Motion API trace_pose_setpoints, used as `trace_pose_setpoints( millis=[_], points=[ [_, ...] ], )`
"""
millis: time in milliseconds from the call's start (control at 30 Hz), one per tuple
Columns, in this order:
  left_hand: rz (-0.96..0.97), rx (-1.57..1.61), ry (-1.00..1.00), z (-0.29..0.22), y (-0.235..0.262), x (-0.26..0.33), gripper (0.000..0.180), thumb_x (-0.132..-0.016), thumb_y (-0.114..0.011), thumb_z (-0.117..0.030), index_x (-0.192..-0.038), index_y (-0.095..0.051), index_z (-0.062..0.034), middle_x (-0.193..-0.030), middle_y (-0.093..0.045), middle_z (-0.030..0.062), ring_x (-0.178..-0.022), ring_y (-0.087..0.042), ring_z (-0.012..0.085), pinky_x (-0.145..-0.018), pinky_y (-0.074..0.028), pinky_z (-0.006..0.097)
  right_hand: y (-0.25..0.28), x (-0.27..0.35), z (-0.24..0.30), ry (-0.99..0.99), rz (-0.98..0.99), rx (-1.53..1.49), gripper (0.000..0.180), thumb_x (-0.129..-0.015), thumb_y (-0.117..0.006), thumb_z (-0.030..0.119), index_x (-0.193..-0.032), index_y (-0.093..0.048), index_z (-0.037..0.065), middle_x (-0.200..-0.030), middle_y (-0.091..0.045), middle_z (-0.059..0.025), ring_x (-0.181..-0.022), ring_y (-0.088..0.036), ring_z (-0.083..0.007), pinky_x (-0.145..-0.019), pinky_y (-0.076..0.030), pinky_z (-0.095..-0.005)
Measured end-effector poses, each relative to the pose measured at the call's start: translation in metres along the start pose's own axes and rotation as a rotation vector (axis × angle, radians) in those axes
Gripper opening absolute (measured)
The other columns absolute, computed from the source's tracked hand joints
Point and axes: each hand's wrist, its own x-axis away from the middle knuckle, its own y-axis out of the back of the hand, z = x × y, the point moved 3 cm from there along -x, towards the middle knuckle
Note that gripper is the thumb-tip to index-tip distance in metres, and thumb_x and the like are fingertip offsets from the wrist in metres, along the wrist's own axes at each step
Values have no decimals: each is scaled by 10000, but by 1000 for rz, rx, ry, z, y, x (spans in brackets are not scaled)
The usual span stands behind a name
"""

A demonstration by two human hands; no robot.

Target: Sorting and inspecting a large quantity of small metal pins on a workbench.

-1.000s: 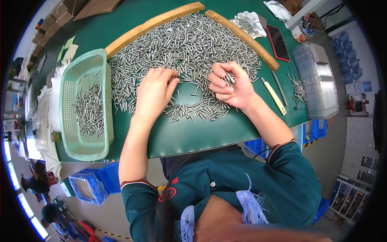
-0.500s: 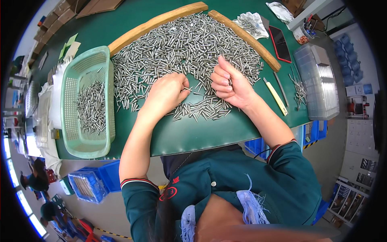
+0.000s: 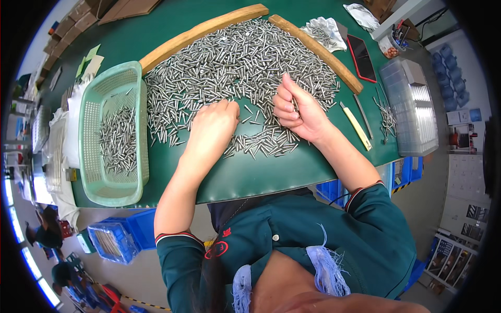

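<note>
A large heap of small silvery metal pins (image 3: pixel 224 68) is spread over the green table. My left hand (image 3: pixel 213 125) rests at the heap's near edge, back upward, with its fingers curled under; its fingertips are hidden, so whatever they grip cannot be seen. A few loose pins (image 3: pixel 250 116) lie just right of it. My right hand (image 3: pixel 301 112) is closed with the thumb up at the right part of the heap, and a bit of metal pin shows between its curled fingers. To the left, a light green plastic basket (image 3: pixel 90 141) contains more pins.
Two wooden strips (image 3: pixel 203 34) (image 3: pixel 318 52) border the heap's far side. At right lie a utility knife (image 3: pixel 356 125), a red-edged phone (image 3: pixel 361 58), thin metal rods (image 3: pixel 386 117) and a clear plastic box (image 3: pixel 412 109). A white cloth bag (image 3: pixel 326 32) holds some pins.
My left hand has turned and drawn slightly left, its thumb and the pin by its fingertips no longer showing. My right hand has stayed nearly in place, still closed.
</note>
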Motion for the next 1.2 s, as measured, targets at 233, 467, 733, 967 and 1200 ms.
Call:
trace_pose_setpoints(
  millis=[233, 467, 733, 967, 1200],
  points=[
    [-144, 290, 60, -7, 11, -7, 120, -749, -635, -79, -837, -561, -46, -760, -576, 80, -666, -584, 214, -606, -464, 324, -8, 5, -1, 70, -88, 503, 277, -931, -481, 270, -1048, -584, 41, -584, -436, 59, -466, -343, -4, -386, -248, -149],
    [-375, 511, -48, -16, 11, -7, 142, -737, -678, -52, -843, -585, -49, -799, -586, 62, -685, -581, 175, -589, -468, 286, -7, 5, -14, -54, 14, 414, 236, -921, -509, 303, -890, -592, 85, -589, -460, 74, -476, -364, 5, -385, -238, -145],
    [-290, 836, 175, -10, 1, -4, 111, -782, -659, -81, -874, -603, -52, -885, -622, 27, -740, -571, 106, -626, -443, 242, -6, 5, -14, -65, 9, 411, 218, -913, -529, 295, -868, -523, 82, -614, -459, 59, -488, -369, 1, -388, -234, -144],
    [-199, 886, 98, -6, -1, -6, 181, -820, -631, -114, -992, -668, -76, -834, -593, 11, -724, -516, 78, -608, -400, 210, -13, 6, -12, 31, -21, 605, 222, -898, -554, 292, -882, -538, 72, -630, -483, 56, -510, -390, -4, -434, -303, -138],
    [-131, 965, 113, -7, -5, -6, 192, -835, -622, -123, -1017, -665, -82, -807, -558, 2, -701, -475, 76, -601, -383, 198, -9, 6, -11, 14, -49, 561, 235, -891, -566, 289, -945, -570, 60, -625, -482, 64, -511, -394, 5, -424, -294, -134]
  ],
)
